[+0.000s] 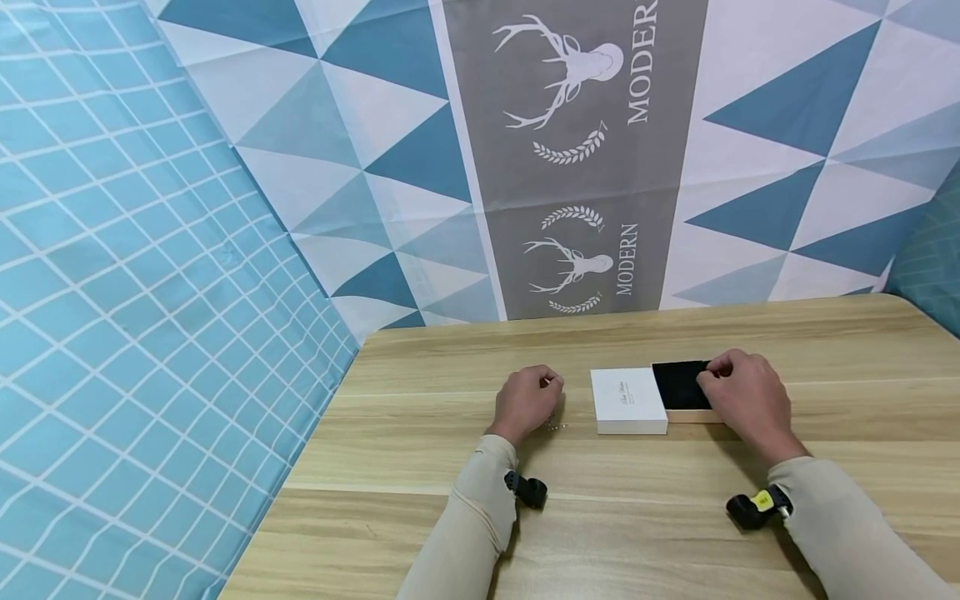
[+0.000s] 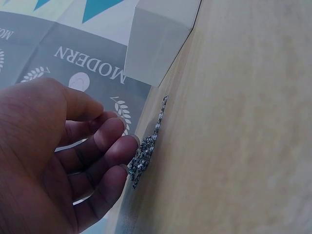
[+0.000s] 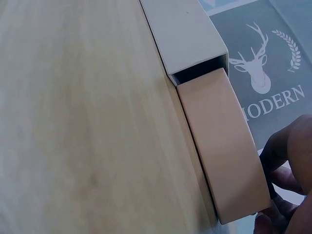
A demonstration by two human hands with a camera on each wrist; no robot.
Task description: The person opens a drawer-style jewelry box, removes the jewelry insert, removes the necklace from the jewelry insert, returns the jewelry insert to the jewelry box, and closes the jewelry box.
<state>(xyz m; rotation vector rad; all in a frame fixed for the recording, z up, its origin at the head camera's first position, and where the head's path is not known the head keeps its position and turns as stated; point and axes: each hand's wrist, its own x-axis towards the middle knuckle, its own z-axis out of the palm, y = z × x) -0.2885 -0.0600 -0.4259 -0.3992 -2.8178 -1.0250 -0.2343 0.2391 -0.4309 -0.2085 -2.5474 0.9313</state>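
My left hand (image 1: 527,400) hovers over the left of the table with its fingers loosely curled. A silvery beaded chain (image 2: 144,158) lies in a small heap on the table beside its fingertips, one end trailing toward the box. Whether the fingertips touch it, I cannot tell. A white box sleeve (image 1: 628,402) with small print lies flat to the right. From its right side sticks out a light brown inner tray (image 3: 224,146) with a black lining (image 1: 678,385). At the tray's outer end, my right hand (image 1: 750,404) grips it, thumb over the black lining; the fingertips are partly hidden.
All this lies on a wood-grain table (image 1: 420,467). Behind it hangs a patterned cloth (image 1: 581,183) with deer heads and triangles. A blue checked cloth (image 1: 135,292) borders the left side. A dark teal cloth (image 1: 930,250) stands at the right back corner.
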